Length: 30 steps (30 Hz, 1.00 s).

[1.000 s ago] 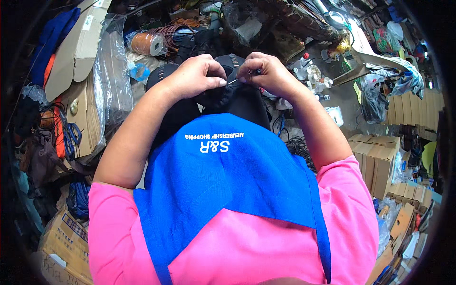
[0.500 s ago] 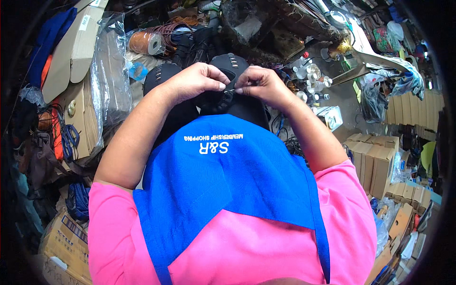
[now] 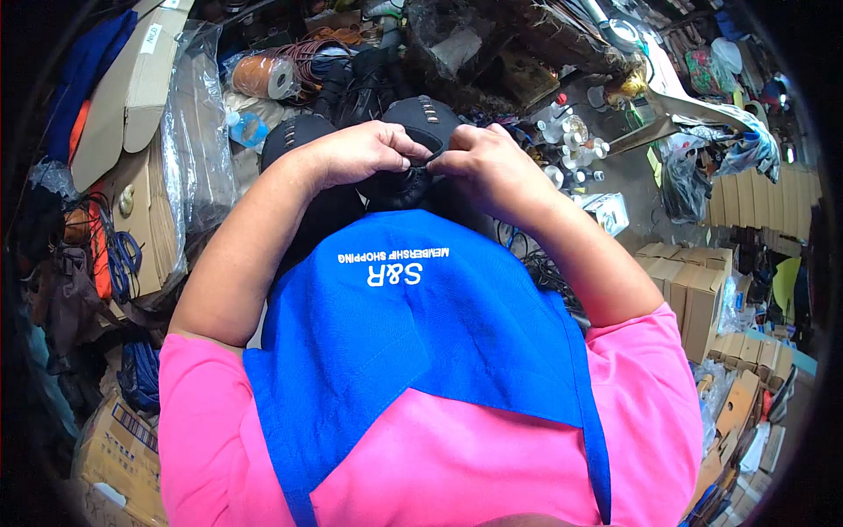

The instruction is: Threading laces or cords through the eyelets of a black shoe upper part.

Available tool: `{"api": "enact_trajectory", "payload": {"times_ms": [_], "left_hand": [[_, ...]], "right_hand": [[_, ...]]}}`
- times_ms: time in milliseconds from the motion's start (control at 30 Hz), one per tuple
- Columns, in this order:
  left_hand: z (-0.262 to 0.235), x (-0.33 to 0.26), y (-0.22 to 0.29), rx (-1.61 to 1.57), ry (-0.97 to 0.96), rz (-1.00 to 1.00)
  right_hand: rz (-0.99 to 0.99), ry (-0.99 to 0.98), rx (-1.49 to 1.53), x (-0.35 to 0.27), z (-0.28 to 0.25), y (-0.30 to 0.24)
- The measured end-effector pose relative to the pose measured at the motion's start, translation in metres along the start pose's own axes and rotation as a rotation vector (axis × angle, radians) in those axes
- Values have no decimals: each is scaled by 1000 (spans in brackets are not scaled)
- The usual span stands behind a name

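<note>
Over my lap, in front of the blue apron, both hands meet at a dark item that looks black, perhaps a shoe; its kind is not clear. My left hand is closed, with thumb and forefinger pinching at the item's upper edge. My right hand is closed beside it, back of the hand upward, its fingertips almost touching the left ones. Whatever sits in the right fingers is too small or too hidden to name. Black-clad knees with stitched marks lie just beyond the hands.
At the far left are flattened cardboard, clear plastic wrap and an orange thread spool. Several small bottles stand beyond my right forearm. Cardboard boxes are stacked at the right. A taped carton sits at the lower left.
My right hand has turned so its back faces up, and its fingers have moved in against the left hand's. The shiny bit seen between the fingertips before no longer shows.
</note>
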<state>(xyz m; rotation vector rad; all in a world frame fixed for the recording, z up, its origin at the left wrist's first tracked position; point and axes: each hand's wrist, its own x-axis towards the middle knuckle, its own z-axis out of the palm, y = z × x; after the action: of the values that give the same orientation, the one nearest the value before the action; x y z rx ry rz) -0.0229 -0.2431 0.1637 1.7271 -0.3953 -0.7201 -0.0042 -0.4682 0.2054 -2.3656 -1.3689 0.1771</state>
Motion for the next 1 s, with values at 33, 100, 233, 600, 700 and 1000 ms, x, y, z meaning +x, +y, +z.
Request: {"api": "enact_trajectory", "payload": {"times_ms": [33, 100, 233, 600, 700, 1000], "left_hand": [[-1, -1, 2, 35, -5, -12], [-2, -1, 8, 71, -17, -21], [-4, 0, 6, 35, -71, 7], [-8, 3, 2, 227, 236, -8], [-4, 6, -2, 324, 310, 43], [33, -69, 1, 618, 498, 10]], "right_hand": [[-48, -52, -120, 5, -6, -6], [-88, -104, -242, 14, -15, -14], [-159, -247, -290, 35, -19, -9], [-75, -352, 58, 47, -13, 20], [51, -353, 218, 45, 2, 26], [391, -153, 741, 6, 3, 45]]}}
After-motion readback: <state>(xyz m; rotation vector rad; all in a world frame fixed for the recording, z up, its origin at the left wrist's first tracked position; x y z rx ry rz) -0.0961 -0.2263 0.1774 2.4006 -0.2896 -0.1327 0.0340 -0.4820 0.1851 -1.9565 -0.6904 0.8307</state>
